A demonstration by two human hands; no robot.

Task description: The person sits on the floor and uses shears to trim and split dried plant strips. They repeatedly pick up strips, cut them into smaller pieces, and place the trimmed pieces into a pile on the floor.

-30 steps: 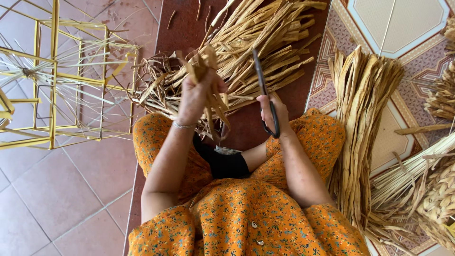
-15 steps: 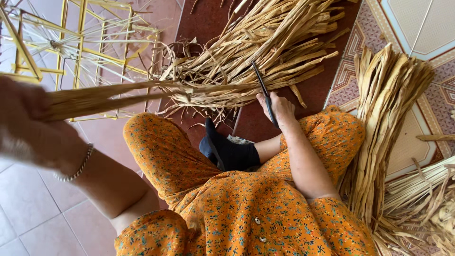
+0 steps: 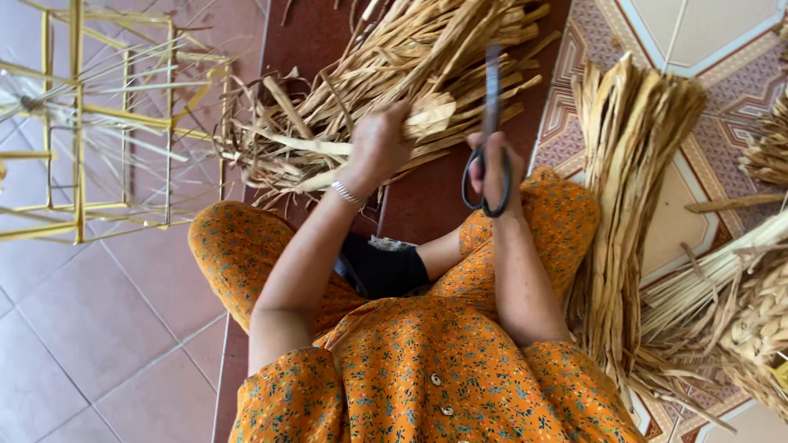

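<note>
Left hand (image 3: 379,146) clenched on dried straw strips (image 3: 328,152); right hand (image 3: 492,164) gripping dark scissors (image 3: 490,123)

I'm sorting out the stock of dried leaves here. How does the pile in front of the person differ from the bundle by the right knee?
The pile in front lies loose and splayed, and the left hand reaches into it. The bundle by the right knee is gathered, strands running parallel, with no hand on it. Both are pale, flat dried strips on the floor.

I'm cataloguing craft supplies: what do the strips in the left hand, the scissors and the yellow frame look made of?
Strips: dried plant fibre, matte tan, flat and frayed; exact plant unclear. Scissors: dark metal, dull, with looped handles. Yellow frame: thin straight bars, probably painted metal.
</note>
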